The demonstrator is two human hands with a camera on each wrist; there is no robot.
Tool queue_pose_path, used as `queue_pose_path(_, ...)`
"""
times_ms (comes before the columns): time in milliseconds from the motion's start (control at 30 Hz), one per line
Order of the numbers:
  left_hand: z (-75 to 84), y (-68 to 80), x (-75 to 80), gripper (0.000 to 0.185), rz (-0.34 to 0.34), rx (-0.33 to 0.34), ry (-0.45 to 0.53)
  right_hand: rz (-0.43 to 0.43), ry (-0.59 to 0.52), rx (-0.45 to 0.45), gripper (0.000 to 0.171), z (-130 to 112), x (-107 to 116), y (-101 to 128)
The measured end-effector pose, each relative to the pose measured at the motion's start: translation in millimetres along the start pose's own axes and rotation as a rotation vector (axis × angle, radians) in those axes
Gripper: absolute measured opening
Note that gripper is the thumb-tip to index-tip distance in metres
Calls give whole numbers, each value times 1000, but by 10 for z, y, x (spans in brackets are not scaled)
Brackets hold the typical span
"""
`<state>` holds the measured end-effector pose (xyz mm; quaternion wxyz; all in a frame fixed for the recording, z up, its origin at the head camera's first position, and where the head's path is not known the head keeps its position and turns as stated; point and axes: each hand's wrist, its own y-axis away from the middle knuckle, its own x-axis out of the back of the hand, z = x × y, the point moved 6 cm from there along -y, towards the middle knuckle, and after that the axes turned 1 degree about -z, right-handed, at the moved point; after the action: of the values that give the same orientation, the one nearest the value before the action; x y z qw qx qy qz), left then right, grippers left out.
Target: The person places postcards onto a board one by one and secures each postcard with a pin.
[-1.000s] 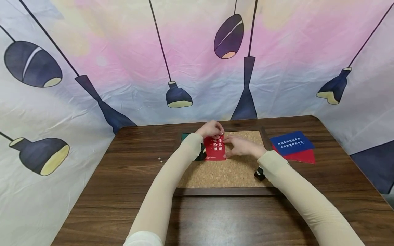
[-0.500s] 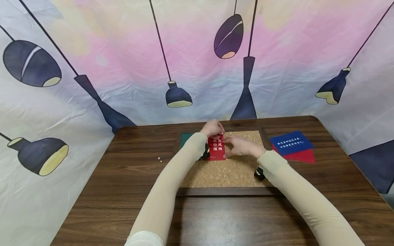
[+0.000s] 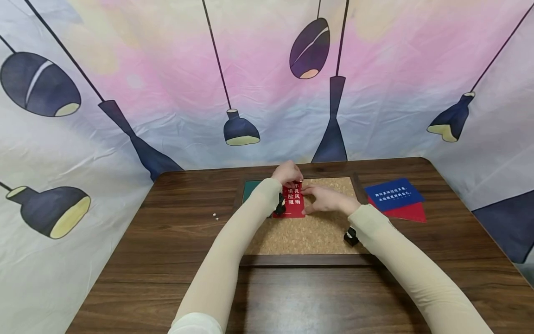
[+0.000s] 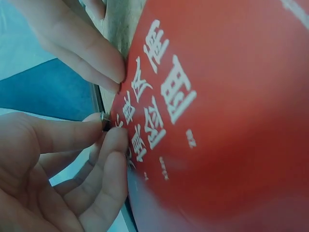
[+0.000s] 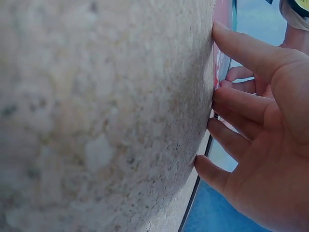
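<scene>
A red card [image 3: 295, 208] with white characters lies against the framed cork board [image 3: 300, 237]. At its top right corner, my left hand [image 3: 288, 172] pinches a small thumbtack [image 4: 105, 122] between thumb and forefinger; the tack's point is hidden. My right hand [image 3: 327, 198] is spread at the card's right edge. In the right wrist view its thumb and some fingertips touch the edge, while the other fingers [image 5: 212, 169] rest on the cork. Part of a green card [image 3: 250, 187] shows on the board, left of the red one, mostly behind my left forearm.
Two small pale tacks [image 3: 215, 215] lie on the brown table [image 3: 167, 250], left of the board. At the right, a blue card [image 3: 394, 195] overlaps another red card [image 3: 409, 212]. A printed cloth [image 3: 275, 93] hangs behind the table's back edge.
My left wrist and forearm have shifted slightly to the right, uncovering more of the green card. The left fingers stay at the same corner, and my right hand has barely moved.
</scene>
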<state>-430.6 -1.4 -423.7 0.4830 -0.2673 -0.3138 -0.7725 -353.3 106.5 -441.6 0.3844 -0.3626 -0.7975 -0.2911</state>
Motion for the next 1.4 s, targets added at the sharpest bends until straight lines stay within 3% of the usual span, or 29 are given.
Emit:
queue_pose_path(467, -85, -31, -18, 18, -45, -40, 15, -21, -8, -23, 71, 12, -5, -7)
queue_pose_path(867, -178, 10, 15, 17, -35, -40, 131, -10, -37, -7, 72, 8, -19, -32)
queue_pose_path(1400, -135, 8, -43, 19, 8, -66, 44, -12, -31, -38, 73, 26, -16, -17)
